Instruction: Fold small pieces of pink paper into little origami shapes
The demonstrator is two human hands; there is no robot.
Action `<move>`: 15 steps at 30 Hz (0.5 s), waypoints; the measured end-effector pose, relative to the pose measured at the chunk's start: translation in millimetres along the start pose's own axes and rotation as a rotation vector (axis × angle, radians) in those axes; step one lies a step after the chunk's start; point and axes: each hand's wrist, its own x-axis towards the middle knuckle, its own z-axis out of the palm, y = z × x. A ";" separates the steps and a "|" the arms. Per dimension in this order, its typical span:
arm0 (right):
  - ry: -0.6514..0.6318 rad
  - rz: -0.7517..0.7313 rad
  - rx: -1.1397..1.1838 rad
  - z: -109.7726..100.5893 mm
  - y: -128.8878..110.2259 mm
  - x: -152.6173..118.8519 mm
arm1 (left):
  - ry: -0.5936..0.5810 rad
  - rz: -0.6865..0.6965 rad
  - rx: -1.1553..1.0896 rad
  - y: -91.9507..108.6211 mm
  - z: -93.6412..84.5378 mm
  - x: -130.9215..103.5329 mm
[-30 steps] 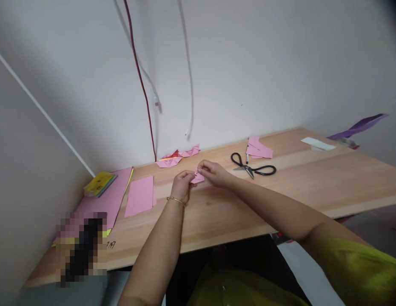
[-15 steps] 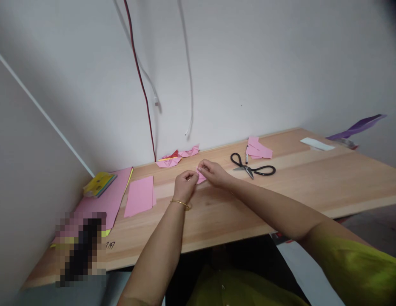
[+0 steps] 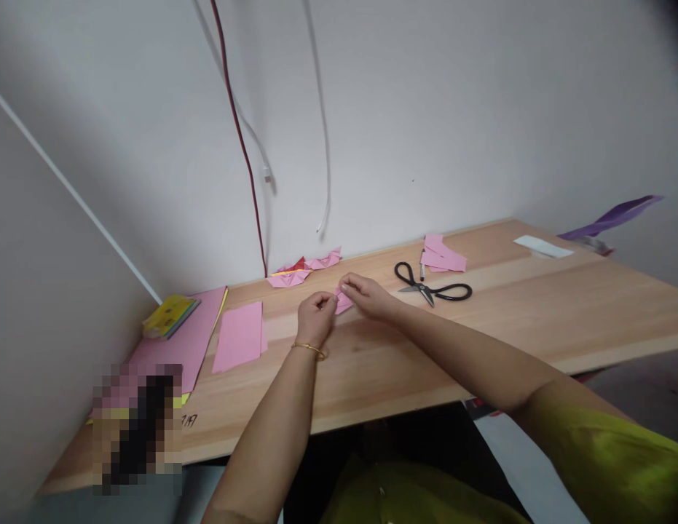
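While left hand (image 3: 317, 314) and right hand (image 3: 367, 295) both pinch the small pink paper (image 3: 343, 306) between the back and front edges of the tabletop (image 3: 382, 364), it's probably light, thin, easily creased, so best held gently by its borders.

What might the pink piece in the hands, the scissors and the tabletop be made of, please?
Pink piece: probably matt paper, thin, folded-looking. Scissors: apparently metal blades, by their grey sheen; glossy black handles, perhaps plastic-coated. Tabletop: pale satin wood or laminate, showing streaky grain.
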 end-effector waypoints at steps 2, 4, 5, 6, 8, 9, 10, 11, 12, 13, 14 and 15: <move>-0.041 0.007 0.058 -1.4 -0.4 -0.5 | 0.021 0.019 0.033 -1.0 -0.7 0.5; -0.063 0.030 0.098 -2.4 -0.5 -1.0 | 0.032 0.042 0.037 -1.3 -1.3 1.0; -0.060 0.040 0.103 -2.8 -0.5 -1.1 | 0.026 0.045 0.024 -1.5 -1.5 1.2; -0.051 0.046 0.099 -3.3 -0.3 -1.2 | 0.015 0.037 0.001 -1.8 -1.6 1.4; -0.036 0.045 0.085 -4.1 0.2 -1.0 | -0.019 -0.012 -0.069 -3.2 -1.8 2.1; -0.037 0.041 0.080 -4.5 0.6 -0.8 | -0.034 -0.041 -0.106 -4.2 -1.9 2.5; -0.041 0.035 0.075 -4.9 1.1 -0.6 | -0.042 -0.066 -0.137 -5.5 -2.0 2.9; -0.047 0.029 0.070 -5.1 1.8 -0.4 | -0.044 -0.085 -0.159 -6.7 -2.1 3.4; -0.052 0.023 0.068 -5.1 2.5 -0.3 | -0.043 -0.098 -0.170 -7.8 -2.2 3.8; -0.057 0.018 0.068 -5.0 3.2 -0.3 | -0.043 -0.106 -0.171 -8.7 -2.4 4.2; -0.062 0.013 0.068 -4.8 3.9 -0.4 | -0.042 -0.111 -0.166 -9.4 -2.5 4.5; -0.063 0.009 0.070 -4.4 4.4 -0.7 | -0.042 -0.111 -0.157 -9.8 -2.6 4.7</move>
